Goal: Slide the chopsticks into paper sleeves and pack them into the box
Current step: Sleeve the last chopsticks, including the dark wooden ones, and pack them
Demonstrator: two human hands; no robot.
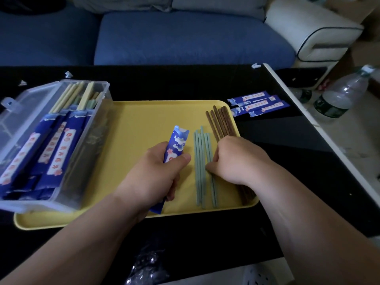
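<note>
The fingers (211, 167) of my right hand (236, 161) are curled down and bunched together, their tips pinching at the rightmost of the green chopsticks (198, 161). I cannot tell whether any stick has left the surface. My left hand (162, 171) is wrapped round a blue paper sleeve (178, 140), with the thumb pressed flat on its printed face. The notched end sticks out beyond my knuckles and a short tail shows below my palm.

The green chopsticks lie side by side on the yellow tray (133, 120), just right of the sleeve and between my two hands. Their long axis runs from near me to away from me, almost parallel to the sleeve. My right hand is the one on them, and the left is just beside them. I judge the notched far end to be the sleeve's mouth. If so, a pair will have to be lifted, carried past that end and fed back toward me, or the sleeve will have to be turned to meet it.

A bundle of brown chopsticks (221, 122) lies partly under my right hand, fanned a little toward the tray's far right corner. On the left, the clear box (98, 128) sits on the tray's edge and already holds several sleeved pairs with pale tips poking out. Spare sleeves (259, 103) lie on the black worktop (185, 83) beyond the tray's right corner.
</note>
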